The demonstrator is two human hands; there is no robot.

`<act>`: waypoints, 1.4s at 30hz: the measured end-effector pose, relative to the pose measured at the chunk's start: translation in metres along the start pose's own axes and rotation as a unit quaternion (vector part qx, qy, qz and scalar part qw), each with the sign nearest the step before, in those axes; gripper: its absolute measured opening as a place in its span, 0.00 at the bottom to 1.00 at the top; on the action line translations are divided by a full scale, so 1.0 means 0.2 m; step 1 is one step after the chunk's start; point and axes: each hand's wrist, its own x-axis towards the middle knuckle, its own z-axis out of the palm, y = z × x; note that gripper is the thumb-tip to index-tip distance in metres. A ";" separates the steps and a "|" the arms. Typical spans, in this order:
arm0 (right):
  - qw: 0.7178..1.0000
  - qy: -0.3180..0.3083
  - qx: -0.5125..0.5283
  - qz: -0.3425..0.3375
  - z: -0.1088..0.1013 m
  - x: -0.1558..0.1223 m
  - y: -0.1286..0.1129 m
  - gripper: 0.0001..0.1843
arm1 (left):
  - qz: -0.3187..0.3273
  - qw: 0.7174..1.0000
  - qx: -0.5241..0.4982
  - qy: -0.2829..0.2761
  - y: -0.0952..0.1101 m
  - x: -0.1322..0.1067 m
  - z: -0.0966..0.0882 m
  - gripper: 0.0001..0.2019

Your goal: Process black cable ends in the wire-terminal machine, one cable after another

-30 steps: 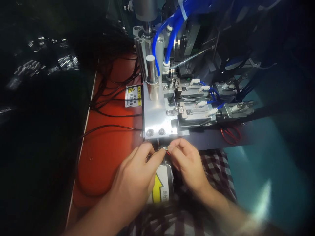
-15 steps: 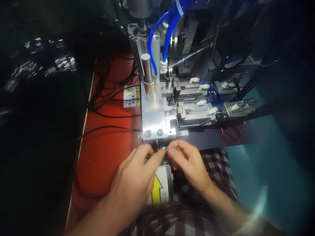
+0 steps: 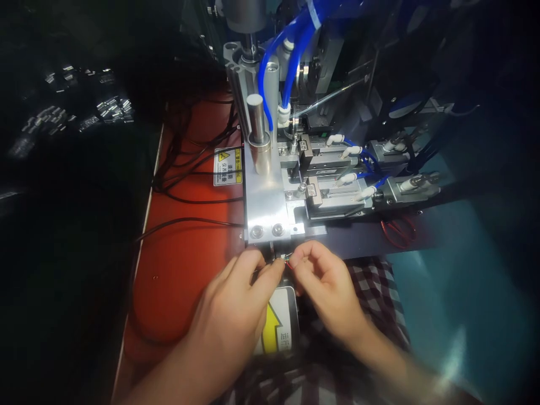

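Surface: we see an orange surface (image 3: 185, 264) on our left and a teal surface (image 3: 442, 281) on our right; black cables (image 3: 189, 197) trail across the orange part beside a warning label (image 3: 228, 166).
Room: dark all round; shiny metal bits (image 3: 84, 112) glint at far left.
Machine: an aluminium plate (image 3: 264, 197) carries a steel post (image 3: 256, 118), with blue hoses (image 3: 295, 50) above; red-handled scissors (image 3: 396, 230) lie beneath its right side.
Part: a small metal piece (image 3: 282, 259) with a red wire sits just below the plate's front edge, above a yellow arrow label (image 3: 272, 329).
Axis: it lies roughly left to right, wire end toward our right; we cannot tell finer detail.
Left hand (image 3: 230, 315): fingers pinched on the piece's left end.
Right hand (image 3: 327, 287): fingers clamped on the wire end.
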 end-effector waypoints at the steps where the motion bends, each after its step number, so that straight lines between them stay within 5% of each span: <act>1: 1.000 0.002 -0.012 -0.014 0.00 0.00 0.00 0.07 | 0.003 1.000 0.000 -0.004 0.00 0.00 0.00 0.17; 14: 0.995 -0.051 0.077 0.046 -0.05 0.03 0.00 0.10 | -0.001 1.000 -0.011 -0.007 -0.01 -0.01 0.00 0.15; 33: 0.999 0.036 -0.021 -0.017 0.01 0.02 -0.01 0.04 | 0.004 1.000 0.002 0.008 -0.01 -0.01 0.00 0.16; 38: 0.994 -0.038 0.075 0.072 -0.03 0.03 -0.02 0.10 | -0.006 1.000 -0.008 0.001 0.00 -0.01 0.00 0.16; 42: 0.993 -0.035 0.093 0.058 -0.05 0.03 -0.01 0.14 | -0.005 1.000 -0.007 0.004 0.00 -0.01 0.00 0.16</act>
